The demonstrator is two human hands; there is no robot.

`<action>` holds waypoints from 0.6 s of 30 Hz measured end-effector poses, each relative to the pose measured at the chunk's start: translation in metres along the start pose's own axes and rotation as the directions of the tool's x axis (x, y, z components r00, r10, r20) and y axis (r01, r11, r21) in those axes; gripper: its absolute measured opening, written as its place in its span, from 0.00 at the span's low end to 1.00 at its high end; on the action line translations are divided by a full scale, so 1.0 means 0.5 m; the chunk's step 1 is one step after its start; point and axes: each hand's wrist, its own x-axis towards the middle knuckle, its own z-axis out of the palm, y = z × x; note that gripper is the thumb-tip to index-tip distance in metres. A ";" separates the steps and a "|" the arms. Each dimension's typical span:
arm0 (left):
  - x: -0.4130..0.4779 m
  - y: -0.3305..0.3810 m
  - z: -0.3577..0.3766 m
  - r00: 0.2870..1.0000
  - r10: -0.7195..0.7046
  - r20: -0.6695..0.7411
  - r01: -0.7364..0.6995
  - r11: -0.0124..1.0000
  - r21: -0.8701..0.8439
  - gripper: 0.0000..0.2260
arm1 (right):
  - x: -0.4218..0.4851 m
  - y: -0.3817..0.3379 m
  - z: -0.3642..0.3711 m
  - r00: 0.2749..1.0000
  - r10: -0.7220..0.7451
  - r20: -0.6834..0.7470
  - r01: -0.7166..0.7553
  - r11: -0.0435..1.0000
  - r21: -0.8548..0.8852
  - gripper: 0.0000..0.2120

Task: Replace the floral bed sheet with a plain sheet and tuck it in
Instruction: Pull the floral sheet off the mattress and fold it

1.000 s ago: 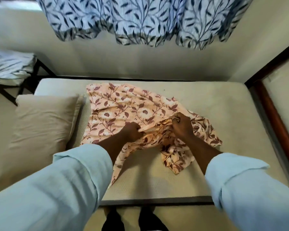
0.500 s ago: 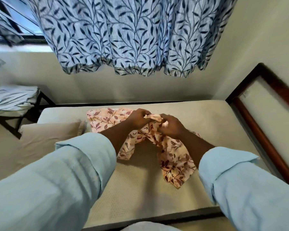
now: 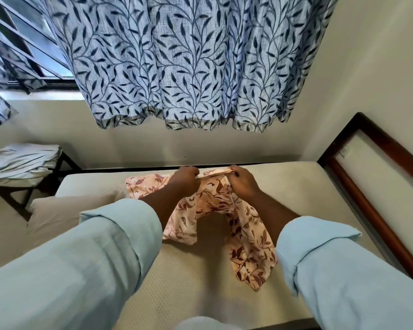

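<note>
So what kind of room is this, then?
Probably a small bedroom: a bare cream mattress in a dark wooden bed frame, a beige pillow on it, and a blue leaf-print curtain by a barred window. The left hand and right hand hold a peach floral bed sheet.

We can read no words, numbers or brand marks anywhere in this view. The only thing that looks like a label is a small pale sticker (image 3: 344,150) on the light panel of the wooden end board (image 3: 377,206), just past the far right corner of the mattress (image 3: 284,177). Its marks are too small for us to make out.
</note>
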 end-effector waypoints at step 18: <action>0.000 -0.099 -0.110 0.957 -0.242 -0.158 0.256 0.964 0.073 0.08 | 0.047 0.012 -0.170 0.765 0.366 -0.530 -0.404 0.914 0.047 0.16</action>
